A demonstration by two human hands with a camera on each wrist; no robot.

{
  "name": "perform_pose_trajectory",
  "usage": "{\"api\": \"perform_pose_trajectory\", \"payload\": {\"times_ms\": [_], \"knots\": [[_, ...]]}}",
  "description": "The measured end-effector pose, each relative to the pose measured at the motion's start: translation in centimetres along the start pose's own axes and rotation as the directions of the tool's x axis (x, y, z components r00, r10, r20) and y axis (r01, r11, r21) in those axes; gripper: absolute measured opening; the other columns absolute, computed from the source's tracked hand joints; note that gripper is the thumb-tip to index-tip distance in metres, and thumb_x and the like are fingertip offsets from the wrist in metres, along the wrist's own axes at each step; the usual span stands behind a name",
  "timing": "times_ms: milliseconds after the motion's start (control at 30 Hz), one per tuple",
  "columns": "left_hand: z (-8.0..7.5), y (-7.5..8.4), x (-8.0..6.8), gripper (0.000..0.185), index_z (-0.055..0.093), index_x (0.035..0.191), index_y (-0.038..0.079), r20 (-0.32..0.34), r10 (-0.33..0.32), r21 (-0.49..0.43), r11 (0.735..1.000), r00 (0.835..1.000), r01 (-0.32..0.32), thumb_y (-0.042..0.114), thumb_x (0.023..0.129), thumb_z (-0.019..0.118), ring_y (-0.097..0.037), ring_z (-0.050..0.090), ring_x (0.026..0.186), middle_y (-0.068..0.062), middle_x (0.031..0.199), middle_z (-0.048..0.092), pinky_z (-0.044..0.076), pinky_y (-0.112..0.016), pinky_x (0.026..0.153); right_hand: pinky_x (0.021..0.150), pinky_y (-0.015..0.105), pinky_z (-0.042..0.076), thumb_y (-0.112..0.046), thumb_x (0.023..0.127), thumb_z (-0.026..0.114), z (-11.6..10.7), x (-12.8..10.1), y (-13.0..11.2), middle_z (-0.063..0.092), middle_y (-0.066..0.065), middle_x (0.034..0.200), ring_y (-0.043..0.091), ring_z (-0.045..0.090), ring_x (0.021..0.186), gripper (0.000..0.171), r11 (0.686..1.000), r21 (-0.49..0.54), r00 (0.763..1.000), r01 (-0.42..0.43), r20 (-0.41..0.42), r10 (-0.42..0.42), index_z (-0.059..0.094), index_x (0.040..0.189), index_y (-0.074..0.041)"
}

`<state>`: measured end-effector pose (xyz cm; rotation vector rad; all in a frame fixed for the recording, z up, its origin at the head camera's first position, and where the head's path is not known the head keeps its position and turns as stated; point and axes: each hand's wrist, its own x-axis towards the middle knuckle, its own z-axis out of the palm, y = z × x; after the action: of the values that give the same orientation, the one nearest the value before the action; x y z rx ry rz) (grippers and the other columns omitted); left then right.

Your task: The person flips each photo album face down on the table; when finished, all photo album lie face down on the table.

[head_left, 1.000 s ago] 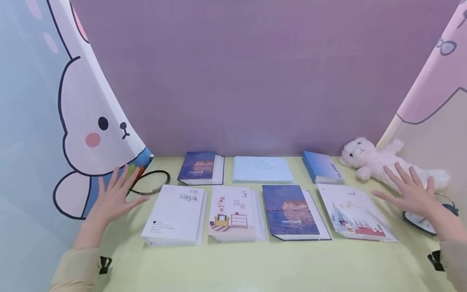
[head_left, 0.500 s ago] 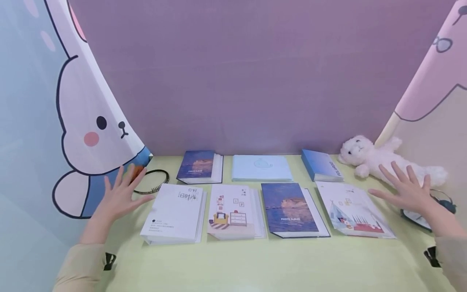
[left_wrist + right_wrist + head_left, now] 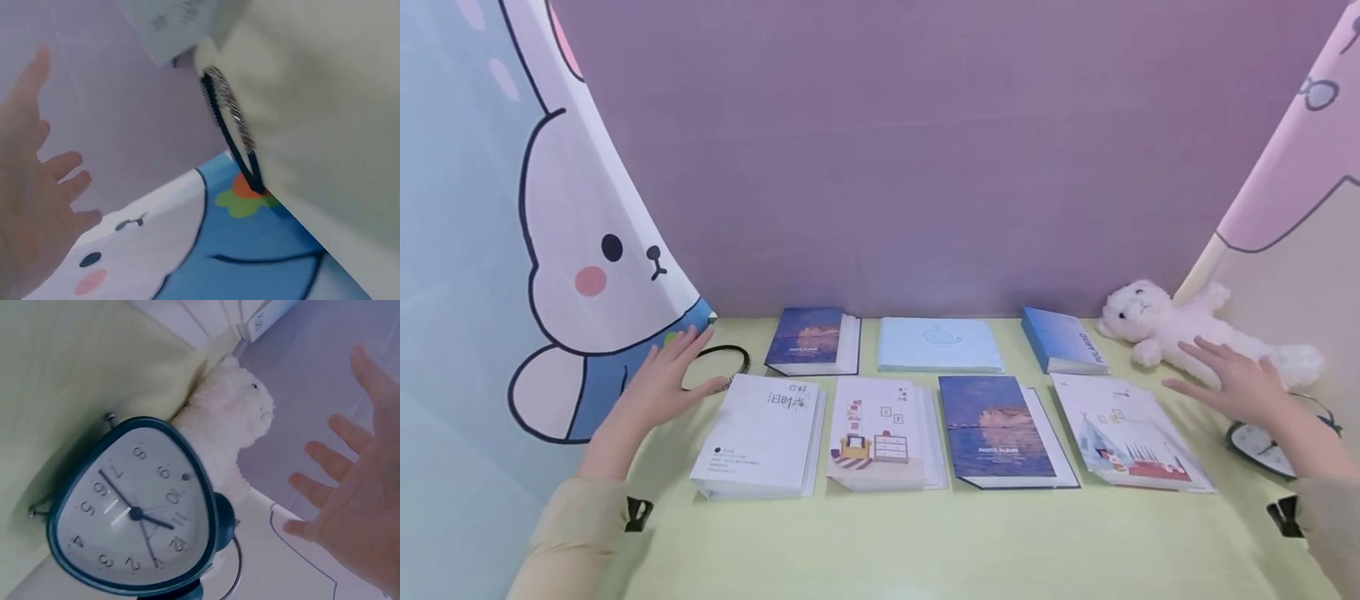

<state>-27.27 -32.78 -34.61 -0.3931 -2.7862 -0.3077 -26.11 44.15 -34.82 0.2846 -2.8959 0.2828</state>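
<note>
My left hand (image 3: 658, 383) hovers at the left, fingers extended and holding nothing. It partly covers a black hair hoop (image 3: 746, 360), which shows whole in the left wrist view with a glittery band. Nearest to its thumb lies a white album (image 3: 760, 433) with handwritten-style lettering. On the other side my right hand (image 3: 1240, 387) is held in the air, its fingers spread and nothing in them. Below it a dark teal alarm clock (image 3: 1255, 442) leans back; the right wrist view shows its rounded triangular dial. A fluffy pale pink plush toy (image 3: 1198, 337) lies behind that hand.
The front row also holds a furniture-print album (image 3: 876, 462), a sea-painting photo album (image 3: 996, 425) and a tent-print album (image 3: 1131, 433). Behind stand a smaller photo album (image 3: 805, 337), a whale-print album (image 3: 940, 346) and a blue album (image 3: 1063, 337). A purple curtain (image 3: 925, 167) closes the back.
My left hand has shifted to the right and its fingers have drawn closer together, covering more of the hair hoop. My right hand's fingers have lowered slightly. The albums stay put.
</note>
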Motion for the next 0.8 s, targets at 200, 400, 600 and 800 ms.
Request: {"api": "perform_pose_trajectory", "payload": {"times_ms": [200,400,600,800], "knots": [[-0.4,2.2,2.3,0.078,0.030,0.148,0.011,0.052,-0.046,-0.073,0.996,0.998,0.050,0.059,0.089,0.049,-0.047,0.024,0.136,-0.021,0.151,0.027,0.023,-0.066,0.106,0.093,0.072,0.025,-0.033,0.092,0.059,-0.3,1.3,-0.7,0.036,0.039,0.134,0.060,0.030,0.120,0.061,0.991,0.110,0.995,0.070,-0.074,-0.062,0.042,0.134,0.007],[0.4,4.9,4.8,0.072,0.039,0.143,0.006,0.052,-0.038,-0.118,0.992,0.998,0.044,0.053,0.090,0.053,-0.043,0.031,0.135,-0.021,0.148,0.033,0.032,-0.059,0.106,0.095,0.069,0.026,-0.029,0.091,0.061,0.0,2.6,-2.2,0.042,0.035,0.133,0.056,0.035,0.121,0.057,0.973,0.207,0.992,0.102,-0.097,-0.084,0.045,0.133,0.006],[0.9,7.8,7.2,0.070,0.040,0.143,0.009,0.064,0.000,-0.149,0.989,0.998,0.009,0.052,0.090,0.054,-0.038,0.032,0.136,-0.017,0.147,0.038,0.030,-0.055,0.109,0.091,0.069,0.032,-0.028,0.091,0.061,0.5,4.1,-3.3,0.046,0.036,0.129,0.057,0.038,0.117,0.055,0.967,0.226,0.991,0.120,-0.091,-0.102,0.047,0.131,0.007],[1.6,10.6,9.2,0.064,0.042,0.141,0.010,0.057,0.068,-0.225,0.973,0.996,-0.054,0.046,0.091,0.057,-0.035,0.039,0.133,-0.015,0.143,0.044,0.033,-0.052,0.109,0.089,0.065,0.038,-0.026,0.092,0.060,1.2,5.6,-4.4,0.052,0.033,0.126,0.051,0.048,0.111,0.052,0.958,0.247,0.987,0.144,-0.103,-0.121,0.049,0.131,0.006]]}}
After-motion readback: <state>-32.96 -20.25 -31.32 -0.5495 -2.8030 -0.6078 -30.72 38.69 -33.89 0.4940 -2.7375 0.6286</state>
